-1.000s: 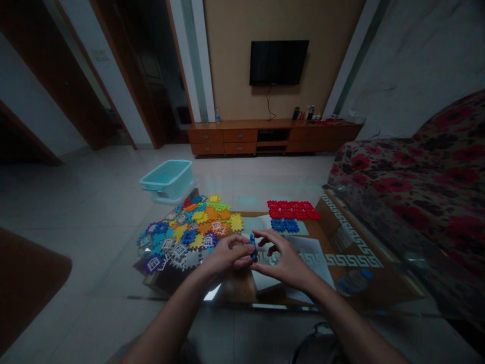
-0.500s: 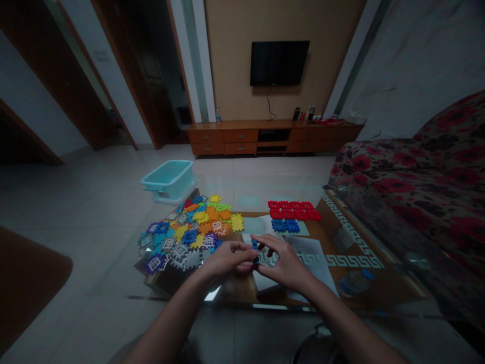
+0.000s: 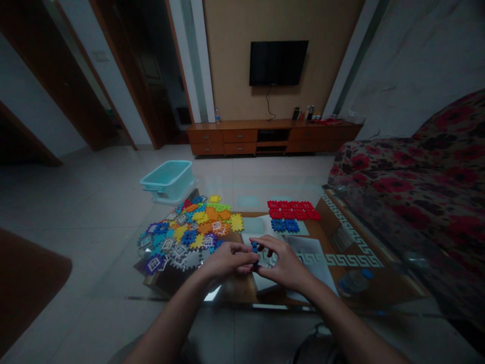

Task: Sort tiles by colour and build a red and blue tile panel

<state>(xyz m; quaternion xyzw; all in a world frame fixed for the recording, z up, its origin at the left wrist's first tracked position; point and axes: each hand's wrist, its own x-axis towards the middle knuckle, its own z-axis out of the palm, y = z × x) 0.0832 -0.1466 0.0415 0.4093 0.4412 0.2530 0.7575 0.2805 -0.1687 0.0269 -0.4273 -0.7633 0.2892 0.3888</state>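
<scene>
Between my two hands, above the glass table, a blue interlocking tile is held on edge, so only a thin side of it shows. My left hand pinches it from the left with thumb and fingers. From the right, my right hand grips its top and bottom edges. To the left lies a heap of mixed interlocking tiles in several colours, some with white window frames. Beyond my right hand, joined red tiles lie flat, with blue tiles in a shorter row just in front.
A glass-topped table holds everything near my hands. Sheets of paper show under my right arm, and a plastic bottle lies at the right. A turquoise tub stands beyond the heap. A flowered sofa borders the right side.
Both hands stay in nearly the same place with the blue tile between them. The tile and the fingers have shifted very slightly; the tiles on the table have not moved.
</scene>
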